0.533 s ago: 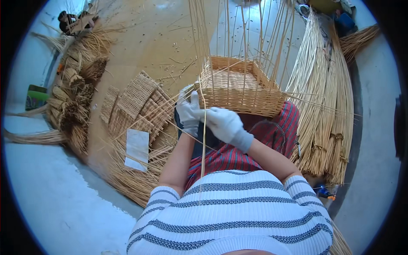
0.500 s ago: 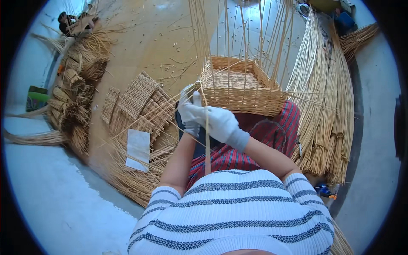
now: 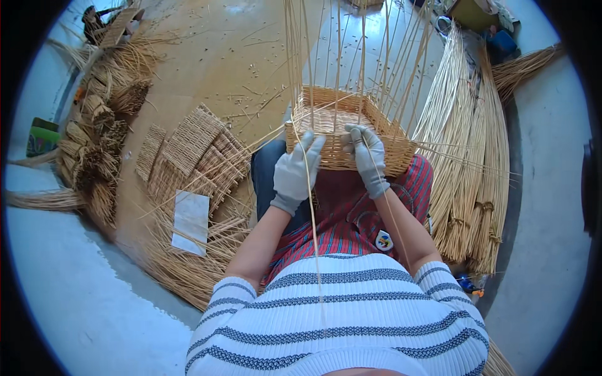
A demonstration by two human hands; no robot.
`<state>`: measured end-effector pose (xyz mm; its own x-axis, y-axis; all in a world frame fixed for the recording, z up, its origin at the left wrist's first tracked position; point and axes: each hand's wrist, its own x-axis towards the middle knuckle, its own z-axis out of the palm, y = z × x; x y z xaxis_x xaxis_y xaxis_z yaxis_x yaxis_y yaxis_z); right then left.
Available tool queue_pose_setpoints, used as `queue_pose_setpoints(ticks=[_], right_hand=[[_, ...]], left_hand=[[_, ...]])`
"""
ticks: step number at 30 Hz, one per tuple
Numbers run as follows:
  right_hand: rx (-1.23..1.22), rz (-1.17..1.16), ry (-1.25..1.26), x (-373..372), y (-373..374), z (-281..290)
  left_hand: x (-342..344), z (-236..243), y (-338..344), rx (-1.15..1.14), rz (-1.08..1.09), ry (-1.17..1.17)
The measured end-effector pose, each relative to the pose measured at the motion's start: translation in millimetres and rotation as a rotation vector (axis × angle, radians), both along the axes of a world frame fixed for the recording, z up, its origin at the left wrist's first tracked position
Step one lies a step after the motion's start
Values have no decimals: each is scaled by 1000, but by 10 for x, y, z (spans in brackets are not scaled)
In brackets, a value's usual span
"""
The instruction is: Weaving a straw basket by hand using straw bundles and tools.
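A half-woven rectangular wicker basket sat on the person's lap, its near wall facing them and its tall upright stakes fanning toward the top edge. The left hand, in a grey glove, lay flat against the basket's near wall by its left corner, fingers stretched out and close together, with a long loose cane running under them down across the striped jumper. The right hand, gloved too, pressed on the near rim, fingers curled narrowly over the woven edge; whether it pinched a strand I could not tell. Flat woven mats and a white sheet lay on the floor to the left, near the knee. Long cane bundles crowded the right side, just beside the basket. Bare floor opened beyond the basket's far left.
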<state>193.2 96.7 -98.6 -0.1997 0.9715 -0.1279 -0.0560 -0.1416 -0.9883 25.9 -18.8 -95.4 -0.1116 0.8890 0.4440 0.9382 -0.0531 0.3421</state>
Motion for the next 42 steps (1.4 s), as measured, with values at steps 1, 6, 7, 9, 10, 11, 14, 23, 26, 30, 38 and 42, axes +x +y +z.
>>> queue_pose_setpoints(ticks=[1, 6, 7, 9, 10, 11, 14, 23, 26, 30, 38, 42], right_hand=[[-28, 36, 22, 12, -15, 2], [-44, 103, 50, 74, 32, -30], [1, 115, 34, 118, 11, -16], [140, 114, -9, 246, -1, 63], [280, 110, -51, 299, 3, 116], [256, 41, 1, 330, 7, 161], [247, -65, 68, 488, 208, 215], [319, 266, -232, 530, 346, 277], [224, 282, -72, 549, 273, 209], [540, 109, -405, 238, 407, 609], [878, 100, -938, -885, 1172, 960], [881, 59, -1272, -510, 696, 1009]], left_hand=[[76, 149, 11, -200, 61, -5], [106, 107, 189, -410, 92, 92], [128, 82, 200, -411, 94, 90], [164, 59, 226, -322, 120, 122], [167, 77, 216, -372, 126, 108], [154, 101, 190, -421, 132, 94], [141, 126, 194, -434, 130, 76], [181, 202, 227, -478, 130, 56], [180, 189, 220, -489, 123, 52], [133, 113, 207, -400, 131, 72], [227, 107, 314, -438, 126, -40], [133, -22, 207, -357, 170, -9]])
